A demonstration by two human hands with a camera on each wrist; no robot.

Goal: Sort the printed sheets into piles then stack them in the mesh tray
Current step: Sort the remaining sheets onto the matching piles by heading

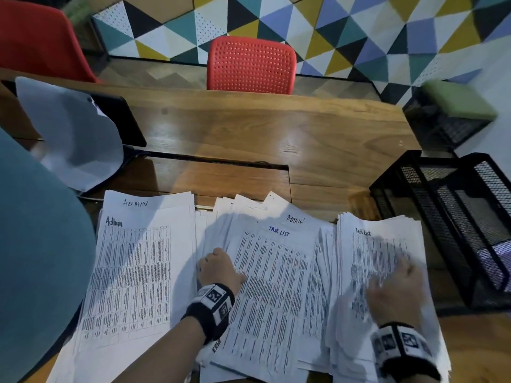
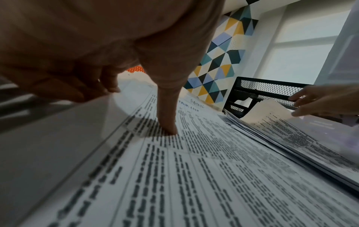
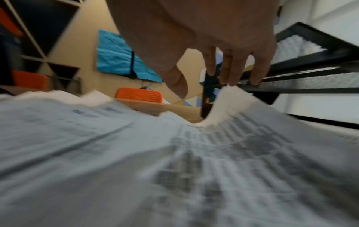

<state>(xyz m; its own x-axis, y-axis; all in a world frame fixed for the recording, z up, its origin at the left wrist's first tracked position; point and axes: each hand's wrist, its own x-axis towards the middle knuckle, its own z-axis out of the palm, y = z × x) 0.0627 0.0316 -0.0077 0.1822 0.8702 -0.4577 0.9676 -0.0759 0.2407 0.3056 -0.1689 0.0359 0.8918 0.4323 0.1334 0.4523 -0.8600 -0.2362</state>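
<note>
Three piles of printed sheets lie along the near edge of the wooden table (image 1: 276, 134). The left pile (image 1: 132, 272) is headed "Admin", while the middle pile (image 1: 276, 286) and the right pile (image 1: 367, 252) are headed "Task List". My left hand (image 1: 218, 268) sits at the middle pile's left edge; its thumb (image 2: 169, 127) presses the top sheet and its fingers lie loosely curled beside it. My right hand (image 1: 395, 286), blurred, hovers over the right pile with fingers (image 3: 227, 72) straight. That pile's far corner (image 3: 229, 98) curls up to the fingertips. The black mesh tray (image 1: 456, 217) stands right of the piles.
A white cap (image 1: 74, 139) lies on a dark flat device at the table's back left. Two red chairs (image 1: 250, 64) stand behind the table. A green-topped black mesh stool (image 1: 453, 106) is at the far right. A teal-clad shoulder (image 1: 36, 258) fills the left.
</note>
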